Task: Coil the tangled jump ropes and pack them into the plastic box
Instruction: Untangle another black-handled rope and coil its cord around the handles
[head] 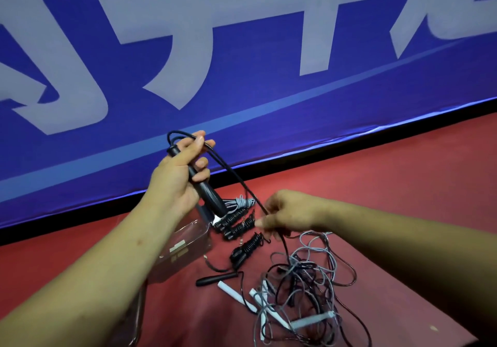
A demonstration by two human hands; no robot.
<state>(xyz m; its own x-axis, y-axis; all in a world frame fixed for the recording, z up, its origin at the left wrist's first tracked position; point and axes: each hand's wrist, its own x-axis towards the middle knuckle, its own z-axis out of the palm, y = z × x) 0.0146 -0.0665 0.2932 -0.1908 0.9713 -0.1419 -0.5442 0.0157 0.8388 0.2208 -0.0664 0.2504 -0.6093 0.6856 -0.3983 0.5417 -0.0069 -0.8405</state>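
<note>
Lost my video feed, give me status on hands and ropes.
Left hand gripping black handles, right hand pinching the black rope. Plastic box looks empty. Tangled pile still on the floor.

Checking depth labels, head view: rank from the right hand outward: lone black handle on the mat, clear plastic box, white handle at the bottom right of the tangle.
From the right hand:
1. lone black handle, lying on the red mat below and left of the hand.
2. clear plastic box, farther left, beside the left forearm.
3. white handle, far below the hand, at the tangle's lower right.
The first two are fairly close; the third is plainly farthest.
</note>
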